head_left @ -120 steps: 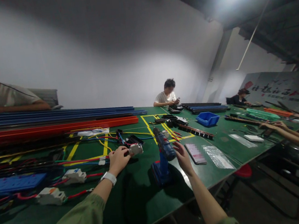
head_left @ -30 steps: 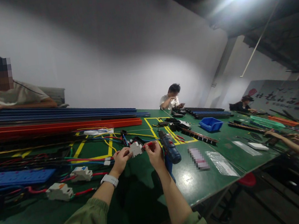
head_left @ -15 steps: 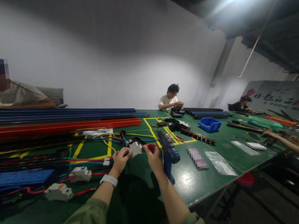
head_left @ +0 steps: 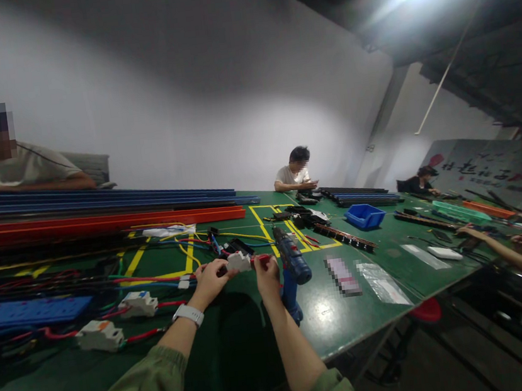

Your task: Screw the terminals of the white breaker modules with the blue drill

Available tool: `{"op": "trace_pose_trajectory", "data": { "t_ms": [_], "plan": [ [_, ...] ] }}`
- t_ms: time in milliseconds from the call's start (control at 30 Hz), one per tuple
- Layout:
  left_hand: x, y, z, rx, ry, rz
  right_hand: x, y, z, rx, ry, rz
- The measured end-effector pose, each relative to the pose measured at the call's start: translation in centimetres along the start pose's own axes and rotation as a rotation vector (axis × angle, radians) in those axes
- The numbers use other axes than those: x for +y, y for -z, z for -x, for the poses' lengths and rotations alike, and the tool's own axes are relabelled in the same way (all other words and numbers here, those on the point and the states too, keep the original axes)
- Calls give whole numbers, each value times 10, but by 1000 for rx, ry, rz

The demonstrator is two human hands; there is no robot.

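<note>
My left hand (head_left: 211, 281) is closed around a small white circuit breaker (head_left: 239, 261) held just above the green table (head_left: 242, 350). My right hand (head_left: 267, 275) pinches the end of a red wire (head_left: 260, 258) right beside the breaker. A blue cordless drill (head_left: 292, 272) stands upright on the table just to the right of my right hand. I wear a white watch (head_left: 188, 314) on the left wrist and green sleeves.
Two more white breakers (head_left: 98, 335) (head_left: 136, 304) with red wires lie at left, near a blue power strip (head_left: 23, 311) and long red and blue channels (head_left: 103, 224). A phone (head_left: 342, 275), plastic bags (head_left: 386, 291) and a blue bin (head_left: 363, 216) lie right. Other people sit around the table.
Four seconds ago my right hand was by the drill; it has since come to the breaker with a red wire. Over the last second both hands stay together there.
</note>
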State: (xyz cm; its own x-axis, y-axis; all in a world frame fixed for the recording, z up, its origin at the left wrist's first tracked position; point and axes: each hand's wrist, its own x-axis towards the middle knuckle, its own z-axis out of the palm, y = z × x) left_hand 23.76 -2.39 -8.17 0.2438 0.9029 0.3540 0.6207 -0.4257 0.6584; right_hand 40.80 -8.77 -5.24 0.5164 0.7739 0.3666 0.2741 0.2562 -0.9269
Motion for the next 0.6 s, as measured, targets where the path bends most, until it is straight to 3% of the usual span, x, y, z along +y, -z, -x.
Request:
{"op": "trace_pose_trajectory", "data": {
  "t_ms": [200,333,400,433,600],
  "plan": [
    [5,1,0,-7,10,-90,-7,25,30,-148,-201,-221],
    [6,0,1,2,-4,-104,-26,65,69,-321,-171,-261],
    [7,-1,1,5,-16,-120,-32,88,90,-338,-136,-278],
    [7,-2,2,10,-22,-133,-34,100,98,-309,-112,-272],
    [11,-5,6,32,-51,-226,-35,143,103,201,126,-180]
  ]
}}
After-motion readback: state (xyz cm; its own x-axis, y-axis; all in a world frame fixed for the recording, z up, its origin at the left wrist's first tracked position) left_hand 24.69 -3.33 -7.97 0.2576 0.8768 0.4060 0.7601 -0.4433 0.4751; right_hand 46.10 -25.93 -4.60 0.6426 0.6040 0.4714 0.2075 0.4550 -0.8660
